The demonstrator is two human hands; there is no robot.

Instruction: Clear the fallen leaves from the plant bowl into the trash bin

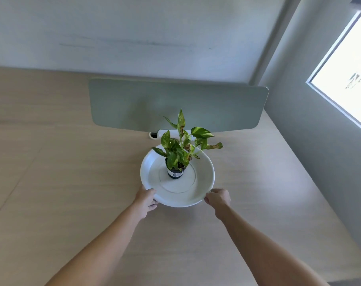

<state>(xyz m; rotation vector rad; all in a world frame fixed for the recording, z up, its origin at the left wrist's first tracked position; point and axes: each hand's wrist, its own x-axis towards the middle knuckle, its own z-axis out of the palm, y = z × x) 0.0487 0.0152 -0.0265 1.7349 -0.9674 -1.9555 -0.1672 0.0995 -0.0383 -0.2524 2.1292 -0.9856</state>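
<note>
— Head view is looking down at the white plant bowl [177,195] in the middle of the frame, sitting on the pale wooden desk [72,182]. Who is holding it?

— A person is gripping it with both hands. Their left hand [147,200] is clamping the rim at lower left, thumb on top and fingers curling underneath. Their right hand [217,198] is closing on the rim at lower right.

— And inside?

— A small dark pot [175,174] is standing upright at the bowl's centre, carrying a green-and-yellow plant [182,145] with some browning leaves. A grey divider panel [134,104] is standing just behind, toward the top of the frame.
</note>
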